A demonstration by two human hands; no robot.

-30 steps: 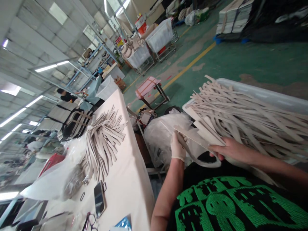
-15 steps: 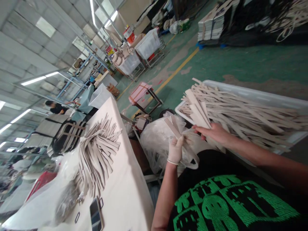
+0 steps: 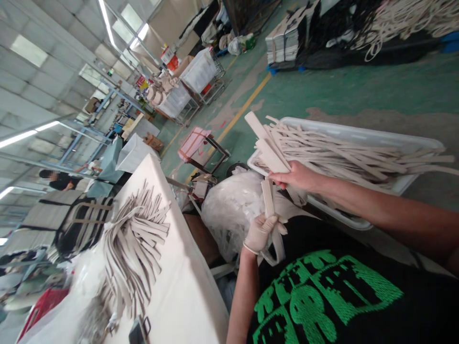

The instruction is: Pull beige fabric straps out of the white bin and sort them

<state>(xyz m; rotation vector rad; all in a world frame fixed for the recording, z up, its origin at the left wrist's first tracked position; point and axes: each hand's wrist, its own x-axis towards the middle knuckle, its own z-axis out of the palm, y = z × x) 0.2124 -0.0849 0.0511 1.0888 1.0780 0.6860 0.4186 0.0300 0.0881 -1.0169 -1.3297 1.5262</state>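
Note:
My left hand point(image 3: 261, 232), in a pale glove, is closed round a beige fabric strap point(image 3: 268, 198) whose end sticks up above the fist and whose loop hangs below it. Bare and closed, my right hand point(image 3: 294, 176) grips a few wider beige straps point(image 3: 267, 143) that fan out up and to the left. Its fingertips are close to the upper end of the left hand's strap. Behind the right hand stands a white plastic crate point(image 3: 362, 133) heaped with loose beige strips point(image 3: 344, 152). A bundle of similar strips point(image 3: 132, 248) lies on the white table at left.
The white table point(image 3: 186, 286) runs along my left, with a phone point(image 3: 136, 332) near its front. A clear plastic bag point(image 3: 229, 200) bulges between table and crate. Farther off are a pink-topped stool point(image 3: 195, 143), wheeled white bins point(image 3: 199, 69) and a person point(image 3: 60, 180) at far left.
My right hand has lifted its straps up and left, closer to my left hand. The left hand's strap now points more upright. The whole view has shifted right.

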